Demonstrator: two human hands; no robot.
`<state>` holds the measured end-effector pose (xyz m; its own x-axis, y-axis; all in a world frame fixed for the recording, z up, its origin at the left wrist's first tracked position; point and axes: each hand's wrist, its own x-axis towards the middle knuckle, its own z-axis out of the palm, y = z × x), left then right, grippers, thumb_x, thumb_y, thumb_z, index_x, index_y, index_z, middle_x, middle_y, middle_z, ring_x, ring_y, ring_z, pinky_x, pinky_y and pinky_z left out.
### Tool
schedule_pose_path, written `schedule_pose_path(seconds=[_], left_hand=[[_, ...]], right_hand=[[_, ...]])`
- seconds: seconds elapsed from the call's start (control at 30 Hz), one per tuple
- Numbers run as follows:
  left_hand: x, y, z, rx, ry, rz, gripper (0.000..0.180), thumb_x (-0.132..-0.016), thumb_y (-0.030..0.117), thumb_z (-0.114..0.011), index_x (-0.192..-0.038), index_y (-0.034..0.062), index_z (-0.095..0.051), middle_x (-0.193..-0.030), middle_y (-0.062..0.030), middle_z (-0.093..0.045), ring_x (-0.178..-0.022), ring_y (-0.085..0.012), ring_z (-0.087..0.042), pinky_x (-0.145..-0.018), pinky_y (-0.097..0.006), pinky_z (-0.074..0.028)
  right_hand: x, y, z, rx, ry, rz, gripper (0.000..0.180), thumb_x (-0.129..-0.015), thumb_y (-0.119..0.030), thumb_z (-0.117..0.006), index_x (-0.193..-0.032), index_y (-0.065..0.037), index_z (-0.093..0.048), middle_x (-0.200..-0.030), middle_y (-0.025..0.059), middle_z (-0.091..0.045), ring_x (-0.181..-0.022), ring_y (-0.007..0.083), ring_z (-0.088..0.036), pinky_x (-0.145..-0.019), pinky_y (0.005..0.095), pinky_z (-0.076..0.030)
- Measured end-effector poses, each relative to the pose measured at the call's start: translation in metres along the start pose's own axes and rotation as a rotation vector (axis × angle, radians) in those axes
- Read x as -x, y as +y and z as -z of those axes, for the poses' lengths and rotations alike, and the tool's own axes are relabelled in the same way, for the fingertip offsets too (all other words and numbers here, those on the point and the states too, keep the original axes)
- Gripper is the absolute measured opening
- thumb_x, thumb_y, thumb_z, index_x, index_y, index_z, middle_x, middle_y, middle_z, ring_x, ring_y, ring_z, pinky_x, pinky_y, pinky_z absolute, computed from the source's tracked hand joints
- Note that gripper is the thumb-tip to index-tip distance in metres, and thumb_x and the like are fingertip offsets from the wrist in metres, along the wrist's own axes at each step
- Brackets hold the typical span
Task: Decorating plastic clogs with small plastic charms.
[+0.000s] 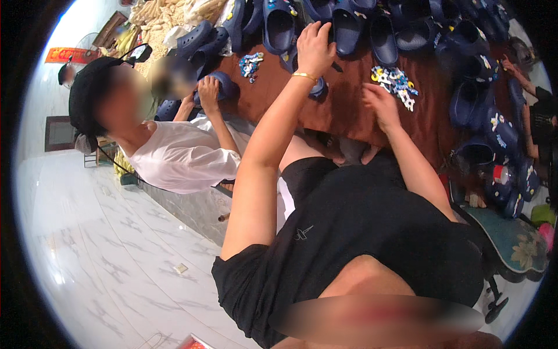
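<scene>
My left hand point(315, 49), with a gold bracelet at the wrist, reaches over the brown cloth among dark blue clogs. Its fingers extend away from me with the thumb apart, beside an upright clog point(347, 34); nothing shows in them. Under its wrist, another blue clog point(318, 88) is mostly hidden. My right hand point(382, 106) hovers just left of a pile of small white, blue and yellow shoe charms point(396, 85), fingers loosely apart and holding nothing visible. Several clogs, such as one at the far side point(383, 41), stand in a row beyond my hands.
At the left, a person in a white top point(186, 151) handles a blue clog point(224, 87). A smaller charm pile point(251, 66) lies between us on the brown cloth point(267, 99). More clogs point(494, 131) crowd the right side, where another person's arm point(520, 78) reaches in.
</scene>
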<state>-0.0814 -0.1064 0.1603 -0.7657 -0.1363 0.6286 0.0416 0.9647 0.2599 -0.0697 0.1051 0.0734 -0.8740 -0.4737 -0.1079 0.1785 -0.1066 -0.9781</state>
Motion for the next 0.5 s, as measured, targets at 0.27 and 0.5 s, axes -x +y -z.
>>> schedule_pose_path(seconds=[0.27, 0.5], left_hand=[[0.007, 0.051, -0.011, 0.302, 0.033, -0.051, 0.043, -0.067, 0.015, -0.060, -0.107, 0.0066, -0.049, -0.107, -0.0132, -0.049, -0.102, -0.0304, -0.043, -0.088, -0.039, -0.035], [0.014, 0.052, -0.022, 0.499, -0.040, 0.058, 0.037, -0.069, 0.014, -0.058, -0.105, 0.0047, -0.052, -0.100, -0.0139, -0.053, -0.090, -0.0297, -0.051, -0.080, -0.035, -0.041]], right_hand=[[0.020, -0.040, -0.088, -0.934, -0.634, -0.511, 0.045, -0.079, -0.025, -0.058, -0.112, 0.001, -0.042, -0.105, 0.0123, -0.051, -0.099, 0.0270, -0.049, -0.089, 0.0453, -0.036], [0.011, -0.035, -0.087, -1.016, -0.455, -0.423, 0.052, -0.073, -0.028, -0.062, -0.110, 0.002, -0.042, -0.107, 0.0154, -0.048, -0.101, 0.0281, -0.046, -0.089, 0.0454, -0.035]])
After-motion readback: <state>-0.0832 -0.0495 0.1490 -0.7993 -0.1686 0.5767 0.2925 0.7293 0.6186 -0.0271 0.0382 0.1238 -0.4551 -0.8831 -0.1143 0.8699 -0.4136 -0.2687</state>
